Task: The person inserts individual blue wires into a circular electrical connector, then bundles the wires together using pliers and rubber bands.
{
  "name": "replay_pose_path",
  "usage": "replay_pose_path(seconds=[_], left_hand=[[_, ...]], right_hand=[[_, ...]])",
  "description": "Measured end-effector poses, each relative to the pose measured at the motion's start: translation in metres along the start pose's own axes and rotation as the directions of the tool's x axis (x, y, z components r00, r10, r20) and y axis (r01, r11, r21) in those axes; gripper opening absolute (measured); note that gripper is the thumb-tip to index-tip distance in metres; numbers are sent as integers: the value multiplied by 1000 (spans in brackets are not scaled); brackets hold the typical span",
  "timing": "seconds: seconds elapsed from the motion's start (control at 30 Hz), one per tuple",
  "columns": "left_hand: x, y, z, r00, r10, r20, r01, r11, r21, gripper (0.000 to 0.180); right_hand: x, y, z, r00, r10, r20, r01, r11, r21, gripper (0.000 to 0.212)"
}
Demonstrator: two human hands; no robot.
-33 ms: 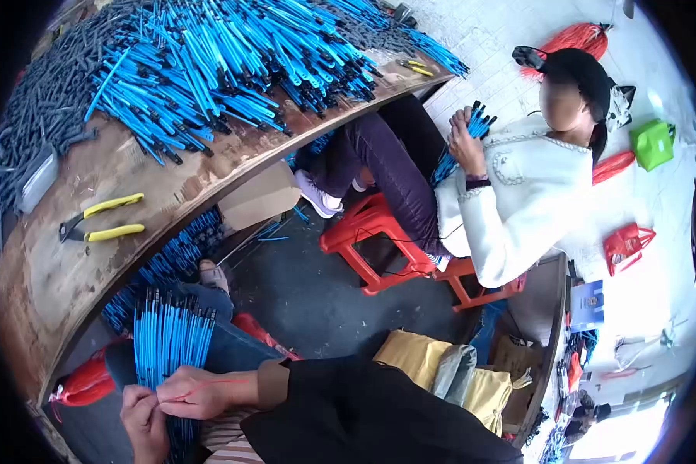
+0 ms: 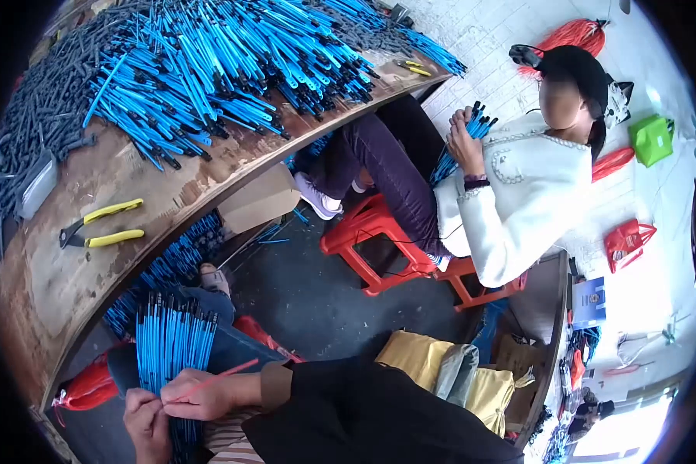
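Note:
A bundle of slim blue sticks with black tips (image 2: 174,336) stands upright on my lap. Around its lower part my two hands meet, fingers closed. My right hand (image 2: 195,396) pinches a thin red string (image 2: 236,368), whose loose end sticks out over the back of the hand toward the wrist. Pressed close beside it, my left hand (image 2: 145,424) is closed at the same spot on the string; its fingertips are partly hidden. The lower end of the bundle is behind my hands and sleeve.
Yellow-handled cutting pliers (image 2: 104,224) lie on the curved wooden table (image 2: 62,282), near heaps of blue sticks (image 2: 224,58) and dark grey pieces (image 2: 42,116). Opposite sits a person in white (image 2: 518,209) holding blue sticks, beside red stools (image 2: 375,243). Yellow wrapped packages (image 2: 417,357) are at right.
The string's loose end has lifted off the back of my right hand and now slants upward. Both hands stay together at the bundle, nearly unmoved.

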State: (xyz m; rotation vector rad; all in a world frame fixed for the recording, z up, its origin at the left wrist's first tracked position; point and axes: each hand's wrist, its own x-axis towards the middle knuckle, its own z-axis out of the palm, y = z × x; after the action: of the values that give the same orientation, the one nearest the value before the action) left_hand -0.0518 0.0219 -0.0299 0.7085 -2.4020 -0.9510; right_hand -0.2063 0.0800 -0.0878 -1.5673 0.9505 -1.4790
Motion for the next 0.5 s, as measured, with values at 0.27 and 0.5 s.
replay_pose_path(seconds=[0.27, 0.5], left_hand=[[28, 8, -11, 850, 463, 252, -373, 866, -333, 2], [13, -10, -20, 895, 255, 367, -180, 957, -227, 9]], right_hand=[[-18, -7, -29, 967, 256, -8, -231, 886, 402, 20], [-12, -25, -17, 969, 223, -110, -188, 947, 261, 24]])
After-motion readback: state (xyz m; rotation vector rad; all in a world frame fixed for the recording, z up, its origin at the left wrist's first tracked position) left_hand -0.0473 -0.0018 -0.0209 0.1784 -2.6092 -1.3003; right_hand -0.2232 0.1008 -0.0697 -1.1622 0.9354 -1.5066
